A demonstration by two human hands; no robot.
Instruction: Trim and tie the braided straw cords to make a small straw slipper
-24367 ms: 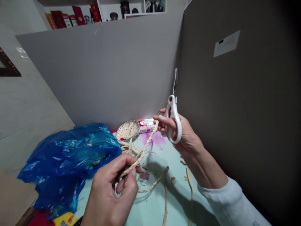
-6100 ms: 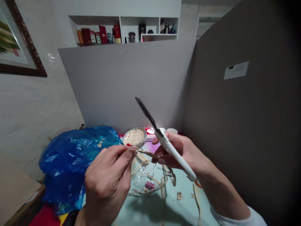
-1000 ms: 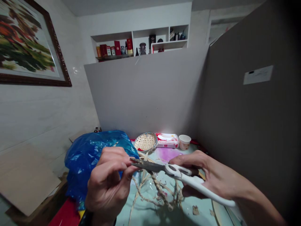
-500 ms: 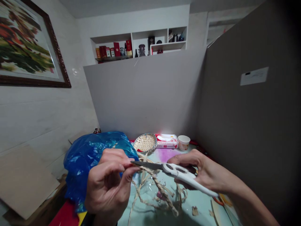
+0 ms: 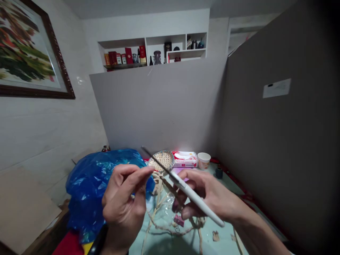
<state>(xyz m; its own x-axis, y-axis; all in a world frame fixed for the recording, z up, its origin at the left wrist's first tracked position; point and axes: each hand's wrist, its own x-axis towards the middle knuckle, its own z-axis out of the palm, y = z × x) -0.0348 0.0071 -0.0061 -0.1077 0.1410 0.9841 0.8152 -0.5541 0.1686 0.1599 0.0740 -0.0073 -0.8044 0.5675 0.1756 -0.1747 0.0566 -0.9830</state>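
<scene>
I saw a cup (image 5: pixel 204 162) just beside the tissues (image 5: pixel 185 160), a blue bag (image 5: pixel 90 191) on my left, a painting (image 5: pixel 25 53) on the wall, shelves (image 5: pixel 152 49) ahead.

Right hand (image 5: pixel 208 194) has got white-handled scissors (image 5: pixel 195 200) tipped up toward the left hand (image 5: pixel 123 198), which is kinda pinching its fingertips near the blades, with braided cord (image 5: pixel 183 232), a blue plastic bag (image 5: pixel 87 184), woven basket (image 5: pixel 166 158), tissue pack (image 5: pixel 186 162) and cup (image 5: pixel 204 162) on the bench (image 5: pixel 225 223).

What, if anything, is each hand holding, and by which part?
Right hand: the scissors, by the white handle; whether it also grips the cord is unclear. Left hand: cannot tell whether it pinches anything.
</scene>
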